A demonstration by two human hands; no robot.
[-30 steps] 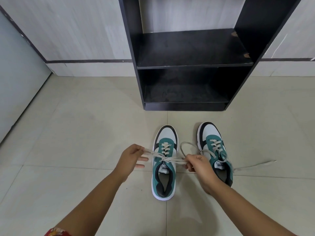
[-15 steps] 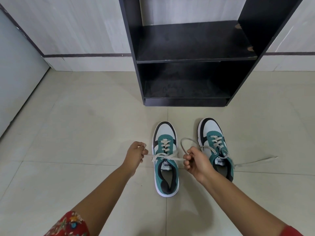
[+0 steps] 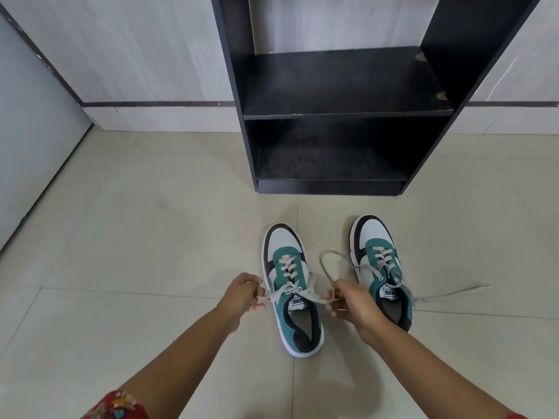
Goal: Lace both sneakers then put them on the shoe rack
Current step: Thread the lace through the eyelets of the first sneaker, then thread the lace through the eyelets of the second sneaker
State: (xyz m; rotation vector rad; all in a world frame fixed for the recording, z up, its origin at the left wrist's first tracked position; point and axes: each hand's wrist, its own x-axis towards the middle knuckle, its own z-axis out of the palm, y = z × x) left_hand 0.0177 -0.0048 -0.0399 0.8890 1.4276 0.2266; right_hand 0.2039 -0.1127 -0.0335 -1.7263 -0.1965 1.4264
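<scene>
Two green, white and black sneakers stand side by side on the tiled floor, toes toward the rack. The left sneaker (image 3: pixel 292 285) has grey laces crossed up its front. My left hand (image 3: pixel 243 294) pinches the left lace end, and my right hand (image 3: pixel 351 300) pinches the right lace end, both pulled sideways over the tongue. A lace loop (image 3: pixel 328 261) arcs up from my right hand. The right sneaker (image 3: pixel 379 261) sits partly behind my right hand; one loose lace (image 3: pixel 453 293) of it trails right along the floor. The black shoe rack (image 3: pixel 338 110) stands just beyond.
The rack has two open shelves with nothing on them, against a pale wood-grain wall (image 3: pixel 136 55). A grey door or panel (image 3: pixel 30 131) runs along the left. Beige floor tiles (image 3: pixel 136 237) spread around the shoes.
The view has tilted slightly. Both hands have drawn a little closer to the left sneaker while keeping hold of the lace ends. The sneakers have not moved.
</scene>
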